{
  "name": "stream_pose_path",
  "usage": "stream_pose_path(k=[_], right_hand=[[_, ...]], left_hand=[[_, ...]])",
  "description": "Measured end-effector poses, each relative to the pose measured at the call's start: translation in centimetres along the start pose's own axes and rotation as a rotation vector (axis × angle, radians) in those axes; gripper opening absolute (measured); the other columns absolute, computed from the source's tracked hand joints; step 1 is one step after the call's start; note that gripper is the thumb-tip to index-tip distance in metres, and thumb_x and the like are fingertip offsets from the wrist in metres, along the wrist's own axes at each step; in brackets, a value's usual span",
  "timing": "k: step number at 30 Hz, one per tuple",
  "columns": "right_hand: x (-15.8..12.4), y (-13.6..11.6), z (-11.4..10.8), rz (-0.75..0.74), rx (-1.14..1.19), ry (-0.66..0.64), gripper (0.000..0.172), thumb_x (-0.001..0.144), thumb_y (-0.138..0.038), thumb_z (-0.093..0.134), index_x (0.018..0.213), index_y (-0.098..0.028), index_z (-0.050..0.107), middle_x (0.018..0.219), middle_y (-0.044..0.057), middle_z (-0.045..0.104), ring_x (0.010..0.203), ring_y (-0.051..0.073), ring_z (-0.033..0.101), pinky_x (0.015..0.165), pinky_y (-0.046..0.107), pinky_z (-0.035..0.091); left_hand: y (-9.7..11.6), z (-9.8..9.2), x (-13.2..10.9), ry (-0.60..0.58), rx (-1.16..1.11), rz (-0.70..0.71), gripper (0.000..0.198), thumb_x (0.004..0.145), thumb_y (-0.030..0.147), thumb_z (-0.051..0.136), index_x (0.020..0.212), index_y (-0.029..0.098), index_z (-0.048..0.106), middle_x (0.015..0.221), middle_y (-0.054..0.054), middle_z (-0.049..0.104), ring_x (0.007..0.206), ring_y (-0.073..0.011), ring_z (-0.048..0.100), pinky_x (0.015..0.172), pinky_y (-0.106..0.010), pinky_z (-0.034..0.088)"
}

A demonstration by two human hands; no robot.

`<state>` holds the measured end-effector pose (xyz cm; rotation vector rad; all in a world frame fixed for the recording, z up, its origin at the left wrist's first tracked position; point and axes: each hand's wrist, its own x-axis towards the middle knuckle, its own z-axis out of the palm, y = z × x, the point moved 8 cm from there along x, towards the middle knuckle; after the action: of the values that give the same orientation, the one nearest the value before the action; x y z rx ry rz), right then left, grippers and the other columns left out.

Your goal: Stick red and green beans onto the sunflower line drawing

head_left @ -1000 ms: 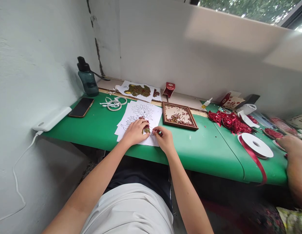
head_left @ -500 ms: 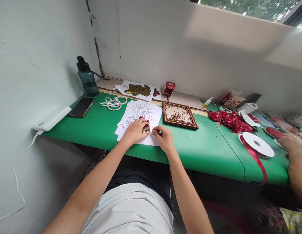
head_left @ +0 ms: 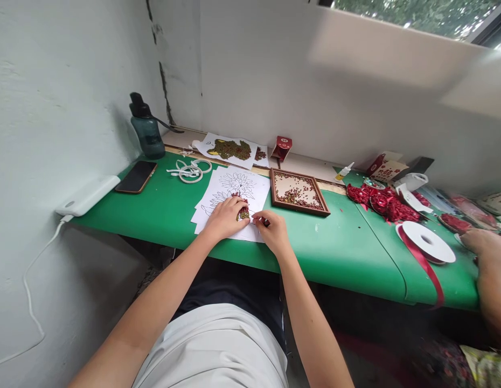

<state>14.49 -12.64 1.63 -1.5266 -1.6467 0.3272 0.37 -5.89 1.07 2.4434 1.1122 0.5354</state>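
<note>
My left hand [head_left: 225, 216] lies on a white sheet with a line-drawn flower [head_left: 236, 182], its fingers spread around the edge of a patch of small red and green beans or beads [head_left: 243, 213]. Part of that patch is hidden under the fingers. Just to its right, my right hand [head_left: 271, 227] is pinched at the sheet's edge; whatever sits between the fingertips is too small to name. Behind the right hand is a brown-framed tray [head_left: 324, 210] with loose red and green pieces like those on the sheet.
A phone [head_left: 136, 177], white rings [head_left: 189, 171] and a bottle [head_left: 147, 132] stand left. A bean-covered picture [head_left: 231, 151] and a red box [head_left: 282, 147] lie behind. Rightward are a glue bottle [head_left: 345, 171], red ribbon flowers [head_left: 385, 200], a white spool [head_left: 430, 242] and another person's hand [head_left: 482, 248].
My right hand has shifted very slightly at the patch's edge; my left hand stays put. The other person's hand at the right has moved a little. The view has shifted slightly.
</note>
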Motion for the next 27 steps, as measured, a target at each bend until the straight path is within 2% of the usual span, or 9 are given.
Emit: stream_pose_path(k=[6, 18, 27], right_hand=[[0.0, 0.2, 0.2, 0.022, 0.016, -0.009, 0.015, 0.085, -0.021, 0.059, 0.088, -0.024, 0.074, 0.086, 0.003, 0.077, 0.074, 0.02, 0.065, 0.067, 0.032, 0.047], [0.0, -0.2, 0.5, 0.008, 0.036, -0.05, 0.016, 0.085, -0.019, 0.059, 0.088, -0.024, 0.074, 0.087, 0.002, 0.077, 0.071, 0.018, 0.063, 0.068, 0.032, 0.047], [-0.3, -0.8, -0.3, -0.043, 0.068, 0.041, 0.022, 0.085, -0.016, 0.055, 0.09, -0.024, 0.075, 0.087, 0.002, 0.077, 0.074, 0.018, 0.067, 0.067, 0.031, 0.049]], left_hand=[[0.0, -0.1, -0.2, 0.006, -0.015, 0.014, 0.035, 0.101, 0.042, 0.054, 0.133, 0.031, 0.062, 0.149, -0.001, 0.057, 0.14, -0.0255, 0.05, 0.117, -0.045, 0.041], [0.0, -0.1, -0.2, 0.013, -0.008, 0.018, 0.034, 0.098, 0.038, 0.057, 0.131, 0.03, 0.062, 0.148, -0.001, 0.058, 0.139, -0.0264, 0.051, 0.115, -0.046, 0.043], [-0.1, 0.1, -0.1, 0.026, -0.007, 0.034, 0.033, 0.098, 0.039, 0.056, 0.13, 0.03, 0.062, 0.147, -0.002, 0.058, 0.138, -0.0266, 0.051, 0.114, -0.047, 0.043]])
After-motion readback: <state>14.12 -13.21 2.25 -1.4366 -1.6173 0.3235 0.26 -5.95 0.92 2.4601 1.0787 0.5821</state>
